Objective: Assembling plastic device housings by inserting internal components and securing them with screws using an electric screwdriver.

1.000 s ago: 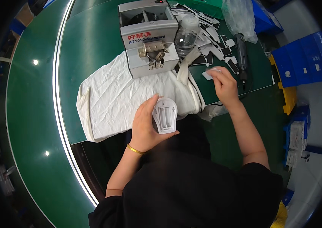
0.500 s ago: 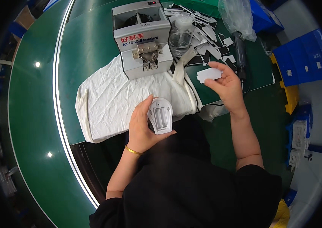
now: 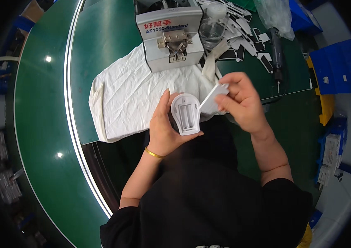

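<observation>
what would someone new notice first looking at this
At centre, the left hand cradles a small white plastic housing with an open battery bay, while the right hand brings a thin white flat piece to its upper edge. Just behind them, a grey metal box-shaped machine stands on a crumpled white cloth.

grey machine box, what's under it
The grey machine box sits on a crumpled white cloth over the green table. The part beneath it is hidden.
</observation>
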`<state>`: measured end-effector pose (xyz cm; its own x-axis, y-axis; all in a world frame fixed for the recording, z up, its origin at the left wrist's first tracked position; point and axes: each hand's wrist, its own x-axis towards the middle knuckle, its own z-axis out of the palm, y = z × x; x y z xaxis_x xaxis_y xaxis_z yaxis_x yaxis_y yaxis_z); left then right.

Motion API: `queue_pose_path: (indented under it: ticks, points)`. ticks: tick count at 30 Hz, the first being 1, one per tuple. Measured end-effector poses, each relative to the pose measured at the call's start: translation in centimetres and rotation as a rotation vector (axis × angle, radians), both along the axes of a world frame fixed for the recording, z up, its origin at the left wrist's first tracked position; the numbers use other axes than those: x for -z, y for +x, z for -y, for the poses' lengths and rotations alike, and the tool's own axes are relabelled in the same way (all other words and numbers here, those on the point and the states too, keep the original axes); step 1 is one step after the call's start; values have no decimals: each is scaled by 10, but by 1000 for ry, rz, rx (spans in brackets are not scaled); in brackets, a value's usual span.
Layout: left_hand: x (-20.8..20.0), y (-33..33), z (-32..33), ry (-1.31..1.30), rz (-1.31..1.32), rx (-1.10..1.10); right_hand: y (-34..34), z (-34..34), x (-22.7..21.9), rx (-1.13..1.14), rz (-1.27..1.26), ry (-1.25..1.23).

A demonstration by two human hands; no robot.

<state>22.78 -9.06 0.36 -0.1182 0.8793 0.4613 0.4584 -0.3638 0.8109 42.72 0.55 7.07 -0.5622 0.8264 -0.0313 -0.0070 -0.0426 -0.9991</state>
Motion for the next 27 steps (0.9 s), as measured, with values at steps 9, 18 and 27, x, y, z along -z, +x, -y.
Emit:
queue_pose_path:
  ticks: [9, 18, 27]
  points:
    - [7, -2, 2, 14, -61, -39, -26, 7, 5, -112, 88, -87]
    - [8, -3, 1, 20, -25, -35, -33, 12, 4, -77, 122, -93]
    - [6, -3, 2, -1, -44, -34, -40, 8, 1, -96, 230, 93]
